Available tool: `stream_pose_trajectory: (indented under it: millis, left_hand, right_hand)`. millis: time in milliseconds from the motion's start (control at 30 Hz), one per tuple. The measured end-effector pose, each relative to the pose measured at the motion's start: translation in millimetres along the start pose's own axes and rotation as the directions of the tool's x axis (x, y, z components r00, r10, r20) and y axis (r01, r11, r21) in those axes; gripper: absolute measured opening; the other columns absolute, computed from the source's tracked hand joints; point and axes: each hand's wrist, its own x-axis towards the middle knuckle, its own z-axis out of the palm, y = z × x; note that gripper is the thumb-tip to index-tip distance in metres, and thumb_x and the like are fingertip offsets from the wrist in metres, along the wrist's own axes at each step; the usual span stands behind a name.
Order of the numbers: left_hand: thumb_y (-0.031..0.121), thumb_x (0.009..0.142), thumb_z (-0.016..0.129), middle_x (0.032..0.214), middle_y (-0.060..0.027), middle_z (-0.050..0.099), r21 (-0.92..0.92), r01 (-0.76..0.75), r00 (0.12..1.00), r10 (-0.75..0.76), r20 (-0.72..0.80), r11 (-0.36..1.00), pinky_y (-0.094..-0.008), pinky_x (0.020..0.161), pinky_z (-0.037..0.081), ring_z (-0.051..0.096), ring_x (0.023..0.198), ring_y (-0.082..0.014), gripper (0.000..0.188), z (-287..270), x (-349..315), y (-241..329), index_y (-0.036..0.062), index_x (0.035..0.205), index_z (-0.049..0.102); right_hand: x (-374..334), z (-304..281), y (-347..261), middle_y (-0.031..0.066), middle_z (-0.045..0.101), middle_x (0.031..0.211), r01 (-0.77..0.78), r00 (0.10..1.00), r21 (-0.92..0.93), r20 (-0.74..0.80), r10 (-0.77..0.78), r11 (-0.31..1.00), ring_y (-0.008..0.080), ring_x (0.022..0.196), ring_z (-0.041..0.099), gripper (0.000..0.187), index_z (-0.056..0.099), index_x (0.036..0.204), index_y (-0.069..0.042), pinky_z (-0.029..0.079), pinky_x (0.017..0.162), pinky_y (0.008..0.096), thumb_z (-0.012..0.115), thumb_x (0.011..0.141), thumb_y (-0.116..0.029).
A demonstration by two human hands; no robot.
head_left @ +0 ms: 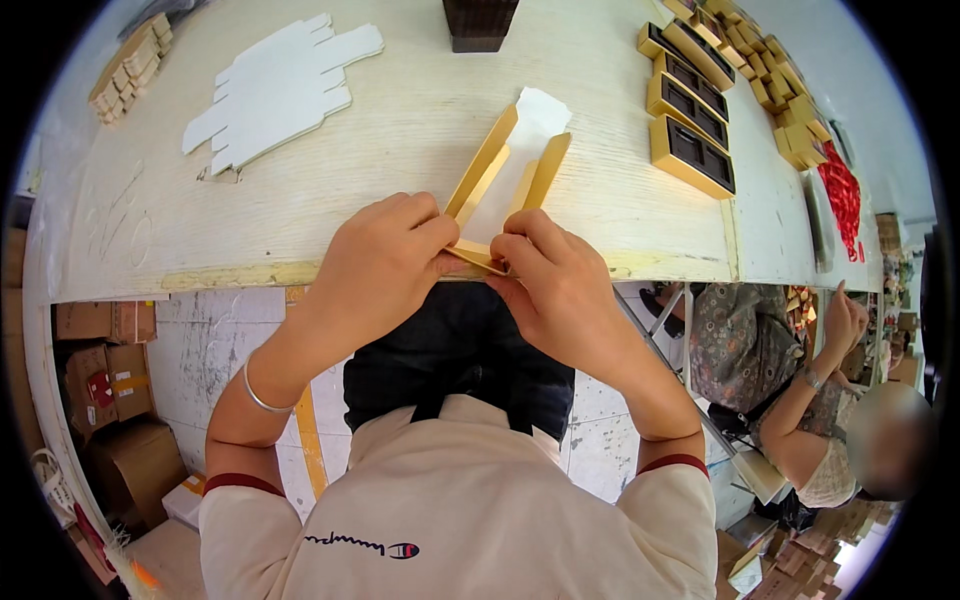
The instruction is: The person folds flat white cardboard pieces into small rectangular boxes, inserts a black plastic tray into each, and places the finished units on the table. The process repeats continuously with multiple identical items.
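Note:
A partly folded card box (487,181), gold outside and white inside, lies at the table's front edge with its long sides raised. Its far end flap (541,113) lies white and unfolded. My left hand (388,247) pinches the near left corner of this box, fingers closed on the card. At the near right corner, my right hand (553,270) grips the gold end flap between thumb and fingers. Both hands meet at the near end, which hides part of the fold.
A stack of flat white box blanks (275,92) lies at the far left. Gold boxes with black inserts (692,156) line the right side, near red ribbon (841,200). A dark container (480,24) stands at the back. Another person (800,400) sits at right.

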Motion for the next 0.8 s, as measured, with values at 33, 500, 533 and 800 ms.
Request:
stream_pose_trajectory:
  millis: [33,500,533,800]
  left_hand:
    - [0.009,0.073,0.072,0.078,-0.0080,0.053,0.028,-0.012,1.000,0.012,-0.019,1.000,-0.0358,0.064,0.046,0.055,0.075,-0.0270,0.016,0.1,-0.1,1.8,0.0036,0.081,0.060]
    - [0.009,0.074,0.071,0.083,-0.0093,0.055,-0.149,0.067,0.920,-0.003,0.391,0.987,-0.0368,0.071,0.046,0.055,0.080,-0.0280,0.013,-32.3,26.6,-24.6,0.0029,0.077,0.059]
    - [0.010,0.074,0.071,0.087,-0.0093,0.057,-0.139,0.095,0.882,-0.019,0.470,0.986,-0.0368,0.074,0.046,0.056,0.084,-0.0280,0.013,-36.2,31.3,-25.4,0.0031,0.078,0.060]
    - [0.013,0.070,0.073,0.129,-0.0069,0.054,0.201,-0.202,0.977,0.182,0.111,0.959,-0.0449,0.110,0.028,0.040,0.129,-0.0294,0.015,-17.5,25.8,-4.6,0.0083,0.083,0.070]
  right_hand:
    - [1.0,0.1,-1.5,0.0100,0.050,0.089,0.019,1.000,-0.047,0.019,-0.018,0.999,0.0268,0.079,0.055,0.022,0.055,0.086,-0.001,0.046,0.067,0.0375,0.069,0.068,-0.001]
    - [16.4,-47.1,47.9,0.0136,0.058,0.107,0.092,0.993,-0.222,0.099,-0.071,0.971,0.0291,0.091,0.057,0.034,0.064,0.105,-0.007,0.047,0.076,0.0395,0.072,0.073,-0.011]
    - [15.6,-47.4,56.5,0.0118,0.059,0.098,0.130,0.991,-0.253,0.077,-0.114,0.959,0.0278,0.086,0.058,0.030,0.064,0.102,-0.007,0.047,0.073,0.0395,0.072,0.074,-0.011]
    - [9.1,-17.7,16.0,0.0113,0.055,0.083,0.090,0.994,-0.072,-0.056,-0.094,0.993,0.0296,0.071,0.057,0.026,0.062,0.097,-0.002,0.046,0.063,0.0384,0.066,0.072,-0.002]
